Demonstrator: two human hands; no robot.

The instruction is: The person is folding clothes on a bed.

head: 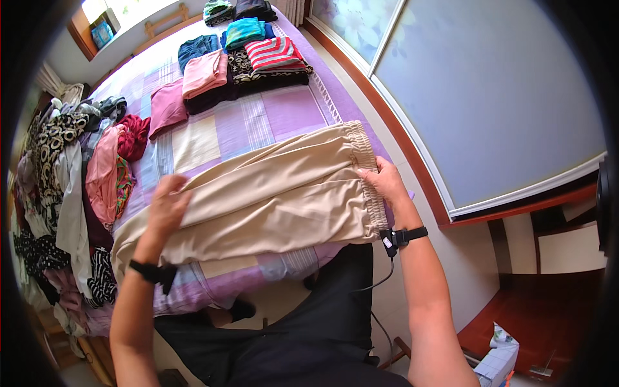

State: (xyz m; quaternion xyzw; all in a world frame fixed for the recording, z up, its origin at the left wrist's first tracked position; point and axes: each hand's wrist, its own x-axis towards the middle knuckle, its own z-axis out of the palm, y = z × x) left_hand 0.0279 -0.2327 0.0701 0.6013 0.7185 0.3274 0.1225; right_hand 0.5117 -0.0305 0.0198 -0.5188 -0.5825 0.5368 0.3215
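Beige elastic-waist trousers (pixel 271 193) lie stretched across the near edge of a bed, their gathered waistband to the right and the legs running left. My right hand (pixel 387 181) grips the waistband, thumb on top and fingers at its outer edge. Blurred, my left hand (pixel 169 203) is over the upper part of the legs with its fingers curled; whether it pinches the cloth cannot be told. A wrinkle runs along the trousers between the two legs. Each wrist wears a black strap with a small device.
Folded clothes stand in stacks farther up the bed, among them a pink garment (pixel 205 72), a red-and-grey striped one (pixel 274 54) and a mauve one (pixel 168 107). A loose heap of clothes (pixel 72 159) covers the left side. A sliding-door wardrobe (pixel 483 96) stands at right.
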